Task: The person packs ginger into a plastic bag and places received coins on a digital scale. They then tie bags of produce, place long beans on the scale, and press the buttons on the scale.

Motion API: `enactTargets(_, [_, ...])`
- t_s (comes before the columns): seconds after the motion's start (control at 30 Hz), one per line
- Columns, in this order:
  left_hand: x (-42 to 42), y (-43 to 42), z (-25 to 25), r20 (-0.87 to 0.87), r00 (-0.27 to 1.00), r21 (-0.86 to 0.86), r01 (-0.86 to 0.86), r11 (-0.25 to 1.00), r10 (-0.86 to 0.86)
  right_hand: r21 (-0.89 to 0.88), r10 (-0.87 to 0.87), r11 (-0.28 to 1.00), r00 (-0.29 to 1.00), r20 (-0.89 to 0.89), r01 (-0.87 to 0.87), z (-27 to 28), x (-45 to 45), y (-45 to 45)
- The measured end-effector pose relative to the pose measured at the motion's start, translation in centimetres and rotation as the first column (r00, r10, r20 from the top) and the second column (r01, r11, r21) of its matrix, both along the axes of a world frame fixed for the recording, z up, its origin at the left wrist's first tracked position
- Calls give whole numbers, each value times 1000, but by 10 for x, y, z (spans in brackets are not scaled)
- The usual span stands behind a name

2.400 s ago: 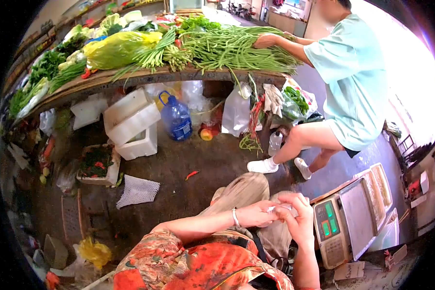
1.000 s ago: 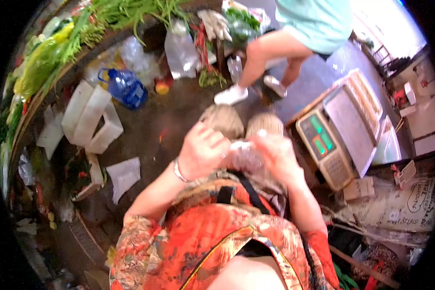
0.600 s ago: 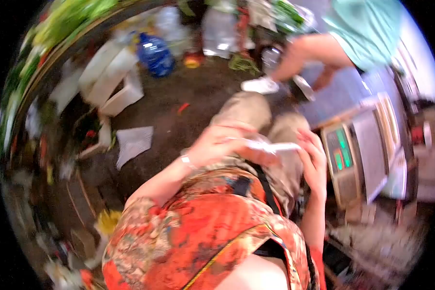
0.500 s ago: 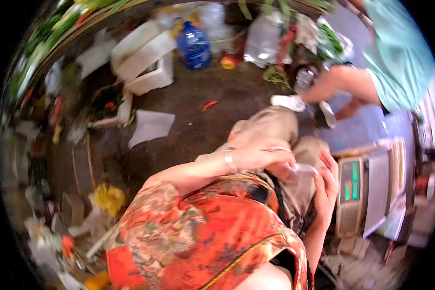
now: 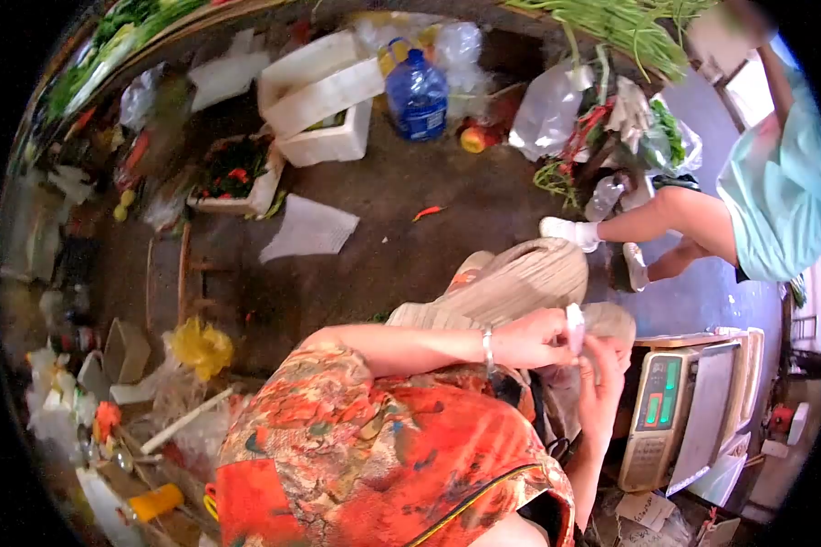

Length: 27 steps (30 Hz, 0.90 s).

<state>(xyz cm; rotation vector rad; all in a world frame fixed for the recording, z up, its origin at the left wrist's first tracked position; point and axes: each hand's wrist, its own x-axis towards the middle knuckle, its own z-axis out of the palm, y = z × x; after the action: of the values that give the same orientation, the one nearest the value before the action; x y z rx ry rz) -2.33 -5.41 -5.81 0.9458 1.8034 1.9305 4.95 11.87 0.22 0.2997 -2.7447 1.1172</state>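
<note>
Both hands meet above my knees. My left hand [image 5: 531, 340], with a silver bracelet at the wrist, has its fingers curled around one side of a small whitish, pinkish piece [image 5: 576, 321] whose kind I cannot make out. My right hand [image 5: 600, 369] pinches at the lower end of that piece, fingertips close to the left ones. Beneath the hands are my beige trousers [image 5: 529, 273], with my red patterned shirt [image 5: 410, 447] nearer the camera. A digital scale [image 5: 652, 419] with green lit numbers stands just right of my right hand.
Ahead are white foam boxes [image 5: 324, 100], a blue water jug [image 5: 417, 96] and a clear plastic bag [image 5: 552, 109]. A red chili [image 5: 427, 212] and a white sheet [image 5: 310, 228] lie on the floor. At right stands a person in a light green garment [image 5: 780, 201]. A yellow bag [image 5: 201, 348] is at left.
My hands have come closer together, and the whitish piece between them is now more upright. The view has shifted, and the other person's arm now shows at the upper right.
</note>
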Motion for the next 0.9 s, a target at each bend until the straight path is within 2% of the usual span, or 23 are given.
enactTargets(0.03, [-1, 1, -1, -31, 999, 39, -17, 999, 18, 131, 24, 991, 1000, -19, -21, 4, 0, 0])
enactTargets(0.07, [0, 1, -5, 7, 1000, 12, -22, 1000, 22, 140, 24, 990, 999, -35, -19, -1, -1, 4])
enactTargets(0.17, [-1, -4, 6, 319, 931, 156, 135, 978, -179, 152, -1, 988, 995, -99, 17, 3, -2, 1])
enactTargets(0.23, [1, -4, 9, 194, 978, 70, 69, 995, -81, 153, -27, 987, 992, -123, 45, 7, -2, -2])
enactTargets(0.27, [1, -4, 8, 182, 982, 3, 49, 999, -49, 159, -17, 987, 989, -146, 41, 6, -1, -1])
enactTargets(0.3, [1, -3, 5, 170, 983, 4, 67, 998, -67, 144, -33, 988, 992, -125, 51, 7, 2, 1])
enactTargets(0.37, [-2, -5, -1, 287, 956, 55, 45, 997, -59, 77, -48, 996, 999, -19, 50, 15, 9, 4])
enactTargets(0.4, [-1, -4, 0, 485, 868, 121, 51, 991, -104, 78, -70, 994, 997, -25, 72, 15, 13, 5])
enactTargets(0.47, [-2, -4, -4, 515, 840, 187, 86, 979, -172, -25, 3, 1000, 996, 87, 0, 8, 20, 10])
enactTargets(0.53, [-1, -5, -5, 537, 812, 252, 104, 962, -228, -22, 54, 998, 987, 150, -51, -7, 25, 16])
enactTargets(0.6, [-1, -5, -4, 517, 828, 206, 128, 970, -219, -32, 50, 998, 984, 173, -45, -9, 27, 17])
enactTargets(0.67, [0, -4, -5, 495, 845, 157, 140, 978, -201, 34, 23, 999, 993, 115, -27, -5, 25, 18])
enactTargets(0.7, [-1, -3, -4, 422, 889, 129, 137, 982, -179, 33, 21, 999, 994, 111, -25, -1, 25, 16])
enactTargets(0.73, [-2, -3, -4, 342, 926, 101, 130, 986, -157, -102, -18, 994, 993, 115, 29, 5, 24, 13])
enactTargets(0.77, [-2, -3, -3, 335, 929, 99, 130, 987, -156, -235, -53, 968, 991, 123, 81, 9, 22, 11])
enactTargets(0.8, [-1, -3, 0, 37, 998, -44, 61, 997, -60, -278, -14, 959, 992, 125, 48, 10, 18, 11])
enactTargets(0.83, [0, -3, 7, -274, 962, -156, -51, 986, 7, -277, -11, 960, 993, 118, 44, 9, 16, 9])
enactTargets(0.87, [4, -4, 11, -374, 927, -180, -94, 979, 20, -327, -9, 942, 984, 178, 68, 5, 12, 6])
enactTargets(0.9, [4, -3, 13, -378, 925, -181, -100, 978, 24, -376, -3, 922, 971, 239, 95, -1, 9, 4])
